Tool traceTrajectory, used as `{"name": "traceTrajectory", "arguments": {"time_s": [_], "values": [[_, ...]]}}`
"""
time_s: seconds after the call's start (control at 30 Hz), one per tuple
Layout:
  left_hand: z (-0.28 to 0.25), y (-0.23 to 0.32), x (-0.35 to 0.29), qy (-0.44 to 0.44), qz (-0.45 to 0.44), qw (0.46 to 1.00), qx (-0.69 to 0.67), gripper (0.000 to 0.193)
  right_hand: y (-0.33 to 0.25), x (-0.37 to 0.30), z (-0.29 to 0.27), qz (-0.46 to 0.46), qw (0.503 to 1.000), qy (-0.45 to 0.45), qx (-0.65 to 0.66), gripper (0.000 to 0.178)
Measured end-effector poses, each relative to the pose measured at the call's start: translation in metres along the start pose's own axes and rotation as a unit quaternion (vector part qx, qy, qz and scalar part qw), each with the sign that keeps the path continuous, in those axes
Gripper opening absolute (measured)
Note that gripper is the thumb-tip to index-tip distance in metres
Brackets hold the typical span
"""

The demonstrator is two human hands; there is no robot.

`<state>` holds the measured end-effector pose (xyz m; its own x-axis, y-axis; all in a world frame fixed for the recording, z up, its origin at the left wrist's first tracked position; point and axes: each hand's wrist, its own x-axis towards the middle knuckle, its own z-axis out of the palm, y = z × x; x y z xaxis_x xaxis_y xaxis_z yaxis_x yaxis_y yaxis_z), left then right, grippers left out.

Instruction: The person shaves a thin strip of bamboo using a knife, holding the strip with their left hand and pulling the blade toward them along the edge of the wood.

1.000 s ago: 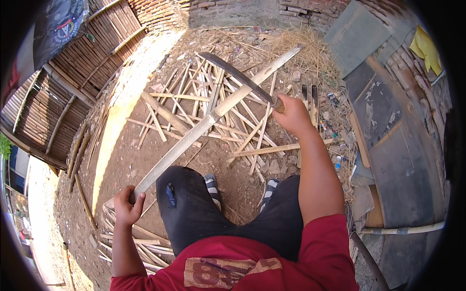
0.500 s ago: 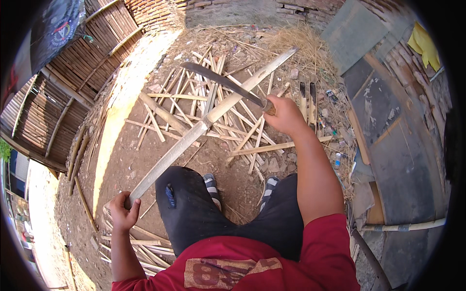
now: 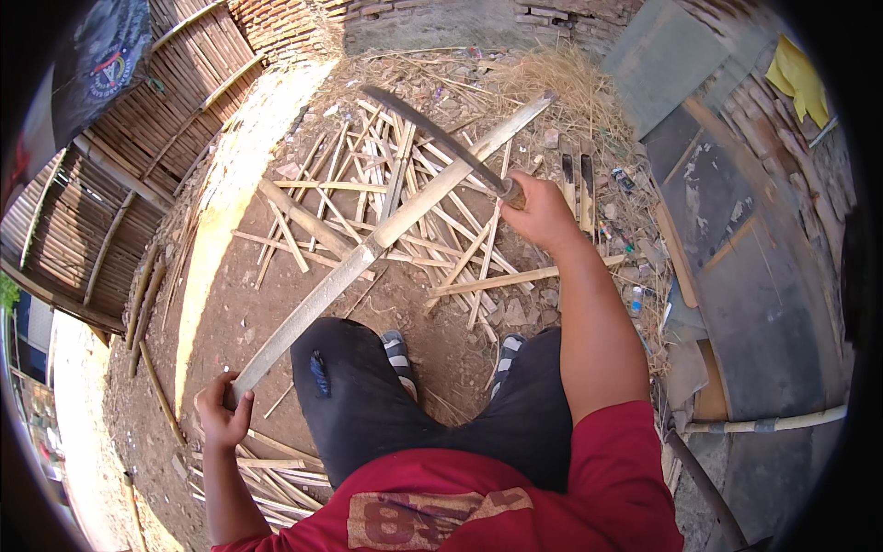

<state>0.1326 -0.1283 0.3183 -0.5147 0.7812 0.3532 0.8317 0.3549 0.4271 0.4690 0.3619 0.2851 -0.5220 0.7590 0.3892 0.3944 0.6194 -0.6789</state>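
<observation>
My left hand (image 3: 223, 414) is closed round the near end of a long split bamboo slat (image 3: 414, 207), which slants up and away to the right. A machete (image 3: 428, 126) with a long dark blade is gripped by its handle in my right hand (image 3: 544, 213). Its blade crosses over the far half of the slat, tip pointing to the upper left; whether it touches the slat I cannot tell. Below lies a loose pile of bamboo strips (image 3: 359, 189) on the ground, with a thicker bamboo length (image 3: 299, 213) at its left.
More cut strips (image 3: 276, 474) lie beside my left forearm. Two dark-ended bamboo pieces (image 3: 586, 198) rest right of the pile. Dark boards (image 3: 754, 276) lean along the right side, a bamboo slat wall (image 3: 175, 101) stands left, and a brick wall (image 3: 285, 32) rises behind.
The machete's tip has swung up and to the right, so the blade slants more steeply. The slat's near end has shifted slightly with my left hand. Both hands keep their hold.
</observation>
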Motion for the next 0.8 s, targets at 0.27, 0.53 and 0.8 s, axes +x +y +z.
{"name": "traceTrajectory", "arguments": {"time_s": [0.27,0.53,0.8], "values": [[-0.014,0.002,0.0,-0.002,0.038,0.999,0.005,0.031,-0.025,-0.007,-0.033,-0.051,0.995,-0.018,-0.089,0.041],[-0.013,0.007,0.0,-0.007,0.014,1.0,-0.001,0.032,-0.034,-0.008,-0.012,-0.012,0.998,-0.021,-0.059,0.046],[-0.02,0.009,-0.003,-0.016,0.007,1.0,-0.015,0.031,-0.024,-0.005,-0.02,-0.022,0.999,-0.036,-0.02,0.041]]}}
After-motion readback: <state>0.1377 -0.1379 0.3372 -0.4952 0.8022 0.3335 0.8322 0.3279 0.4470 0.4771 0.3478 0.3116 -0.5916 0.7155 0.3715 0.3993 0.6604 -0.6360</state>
